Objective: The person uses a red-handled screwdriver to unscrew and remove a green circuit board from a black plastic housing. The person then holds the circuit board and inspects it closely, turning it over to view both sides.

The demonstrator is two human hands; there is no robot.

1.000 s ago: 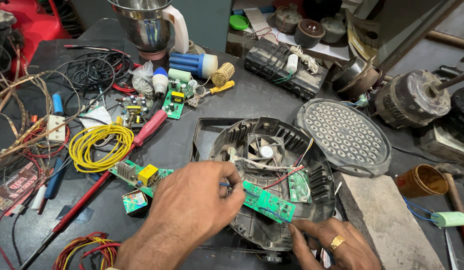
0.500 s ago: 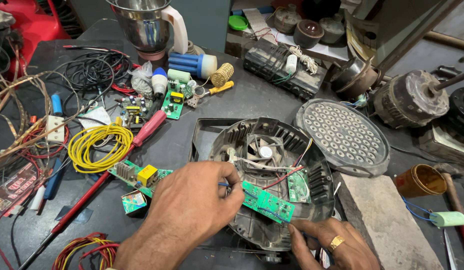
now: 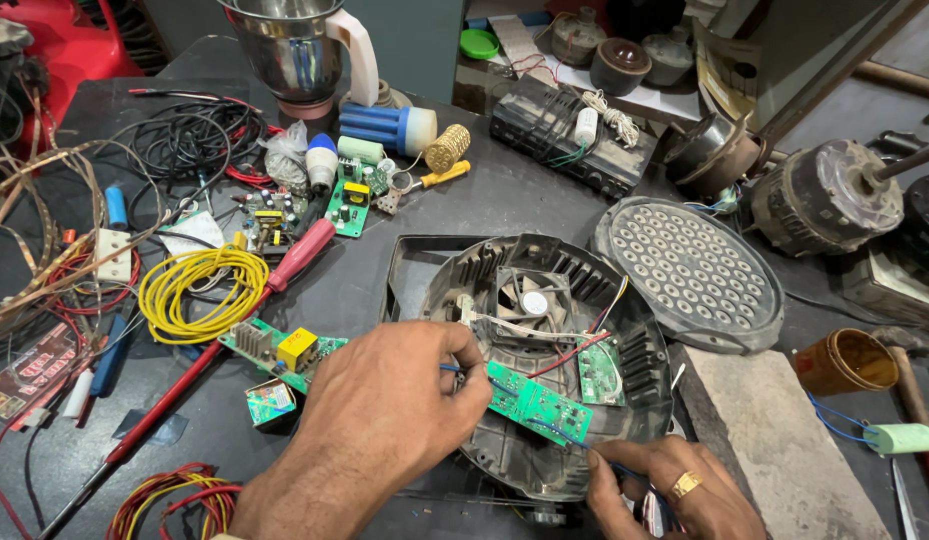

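A round black finned housing (image 3: 504, 270) with a small square fan (image 3: 532, 295) in its middle lies in front of me. A long green circuit board (image 3: 539, 405) rests across its near side, with red and white wires running to it. My left hand (image 3: 384, 420) pinches a thin blue wire at the board's left end. My right hand (image 3: 664, 490), wearing a gold ring, grips blue wires at the housing's near rim. A smaller green board (image 3: 599, 370) sits inside the housing to the right.
A perforated round grey cover (image 3: 689, 270) lies right of the housing. A yellow wire coil (image 3: 199, 290), a red-handled screwdriver (image 3: 294, 255), loose green boards (image 3: 284, 350), a steel mixer jar (image 3: 284, 50) and motors (image 3: 824, 195) crowd the dark bench. An orange cup (image 3: 839, 360) stands right.
None of the objects has moved. My hands stay at the board and rim, with only slight finger shifts.
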